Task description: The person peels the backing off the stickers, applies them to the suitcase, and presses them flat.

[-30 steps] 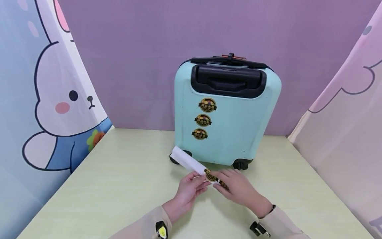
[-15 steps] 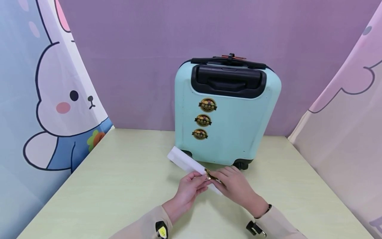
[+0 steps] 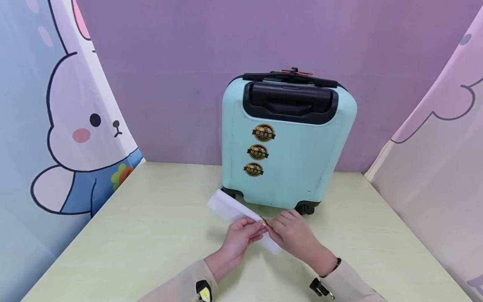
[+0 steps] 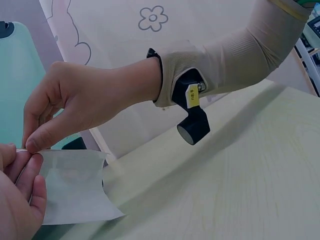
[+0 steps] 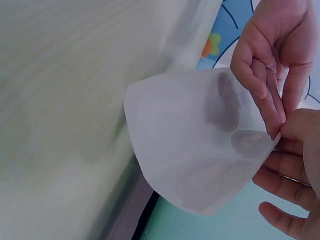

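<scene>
Both hands meet over a white, thin sticker sheet [image 3: 228,205] in front of the suitcase. My left hand [image 3: 239,241] holds it between thumb and fingers. My right hand [image 3: 296,235] pinches the sheet's edge right beside the left fingertips, where a sliver of black and gold shows. The plain back of the sheet [image 5: 175,135] faces the right wrist camera, with dark shapes showing through. In the left wrist view its loose end [image 4: 75,185] hangs curved below the fingers. A mint-green suitcase [image 3: 290,163] stands upright behind, with three round black-and-gold stickers [image 3: 258,152] in a column.
The suitcase stands on a pale wood-look table [image 3: 158,235], with its dark wheels [image 3: 305,207] near the sheet. A purple backdrop [image 3: 162,84] rises behind. Printed cloth with a rabbit [image 3: 86,126] hangs at the left, and a pale patterned cloth [image 3: 434,167] at the right.
The sheet has tilted and folded over, so its printed stickers have turned mostly out of sight and its white lower end now hangs down. The right hand has shifted slightly left.
</scene>
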Demonstrator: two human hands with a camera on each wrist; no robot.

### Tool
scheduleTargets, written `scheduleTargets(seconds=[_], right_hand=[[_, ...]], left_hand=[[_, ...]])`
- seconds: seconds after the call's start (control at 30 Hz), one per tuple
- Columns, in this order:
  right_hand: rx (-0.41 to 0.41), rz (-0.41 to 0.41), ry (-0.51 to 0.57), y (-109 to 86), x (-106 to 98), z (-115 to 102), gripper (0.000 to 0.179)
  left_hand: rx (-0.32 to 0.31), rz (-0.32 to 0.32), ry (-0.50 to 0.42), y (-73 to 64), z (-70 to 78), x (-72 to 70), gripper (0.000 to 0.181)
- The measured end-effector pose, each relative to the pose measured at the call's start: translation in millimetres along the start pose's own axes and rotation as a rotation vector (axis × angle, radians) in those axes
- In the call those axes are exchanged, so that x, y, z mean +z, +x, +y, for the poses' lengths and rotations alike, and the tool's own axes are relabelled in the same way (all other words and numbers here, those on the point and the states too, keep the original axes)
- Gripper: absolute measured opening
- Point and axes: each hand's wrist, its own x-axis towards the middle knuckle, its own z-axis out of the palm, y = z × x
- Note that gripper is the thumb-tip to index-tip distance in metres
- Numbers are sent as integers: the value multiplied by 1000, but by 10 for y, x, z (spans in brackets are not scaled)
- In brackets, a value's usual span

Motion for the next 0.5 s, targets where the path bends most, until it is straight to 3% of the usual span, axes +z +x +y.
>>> scheduleTargets(seconds=[0.2,0.5], right_hand=[[23,-2,67,16,-13,-2,35],[54,-7,105,33,-25,-10,4]], left_hand=[[37,0,17,-12,13,-2,10],[-7,-17,-9,1,36,-21,9]])
